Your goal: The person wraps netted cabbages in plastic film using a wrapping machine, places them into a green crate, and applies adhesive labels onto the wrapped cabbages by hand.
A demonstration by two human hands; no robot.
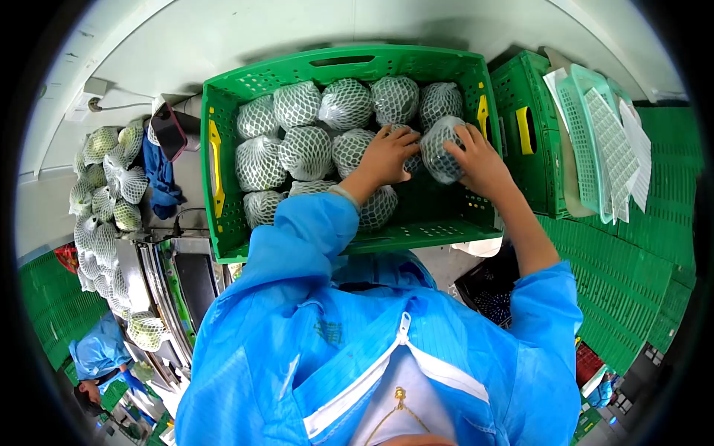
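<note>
A green plastic crate (342, 244) with yellow side handles holds rows of round items in white foam netting, such as the net-wrapped item (261, 163) at its left. My right hand (480, 160) is closed on a net-wrapped item (444, 150), raised and tilted at the right part of the crate. My left hand (388, 156) lies over another netted item beside it, with its fingertips on that item's top; the palm hides part of it. The crate's front right corner shows bare green floor.
More netted produce (104, 186) is heaped at the left, by a dark phone (169, 132) and a blue cloth (160, 178). A second green crate (529, 134) and a pale green basket (587, 141) stand at the right. Another person (100, 349) is at lower left.
</note>
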